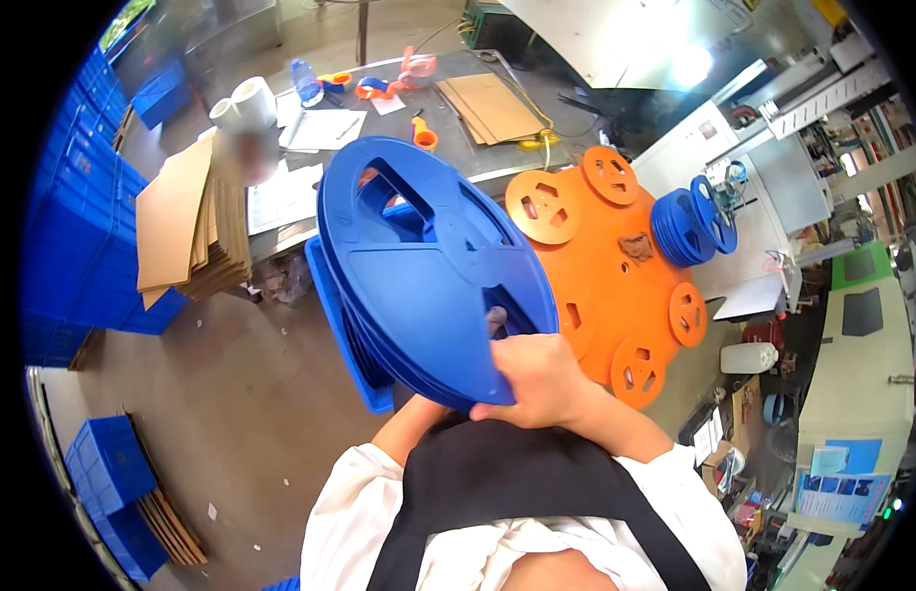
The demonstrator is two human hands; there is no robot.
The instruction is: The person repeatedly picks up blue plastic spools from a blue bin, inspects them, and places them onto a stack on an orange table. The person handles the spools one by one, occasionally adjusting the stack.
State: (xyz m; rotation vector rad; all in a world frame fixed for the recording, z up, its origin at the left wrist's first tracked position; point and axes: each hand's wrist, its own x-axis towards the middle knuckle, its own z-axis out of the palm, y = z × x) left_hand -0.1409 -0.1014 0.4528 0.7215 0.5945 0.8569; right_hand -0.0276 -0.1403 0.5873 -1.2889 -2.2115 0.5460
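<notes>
A stack of blue plastic reels (418, 286) is held up tilted in front of my chest; the top one has large cut-out windows. My right hand (537, 379) is closed on the near right rim, and a fingertip shows through a window beside it. Behind the stack my left hand is hidden; only its forearm (410, 428) shows, running up under the near edge of the reels. A blue bin edge (332, 325) shows beyond the stack on the left. To the right lies an orange turntable (601, 261) with several round orange reel-shaped plates.
More blue reels (682, 229) stand stacked at the turntable's far right. The grey workbench (413, 113) ahead carries papers, tape dispensers, a bottle and cardboard sheets (492, 106). Cardboard (187, 222) leans at its left end. Blue crates (83, 227) line the left; a pale machine (852, 364) is at right.
</notes>
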